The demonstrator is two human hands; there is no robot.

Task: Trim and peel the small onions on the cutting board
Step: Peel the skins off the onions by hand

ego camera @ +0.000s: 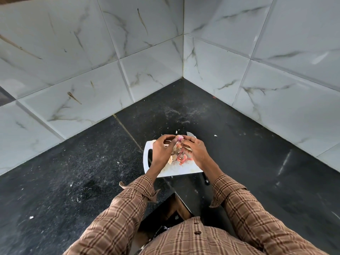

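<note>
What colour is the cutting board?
White, seen in the head view: the cutting board under both hands.

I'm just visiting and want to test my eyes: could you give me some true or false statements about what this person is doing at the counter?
1. Both bare hands, left hand and right hand, meet at a small pinkish onion. True.
2. The white plastic cutting board lies on a pale wooden table. False: it lies on a black speckled stone counter.
3. Papery onion peels are piled on the board. True.
4. The right hand grips a knife by its handle. False: both hands are on the onion; a blade tip shows beyond the right hand.
5. The person wears a brown checked shirt. True.
</note>
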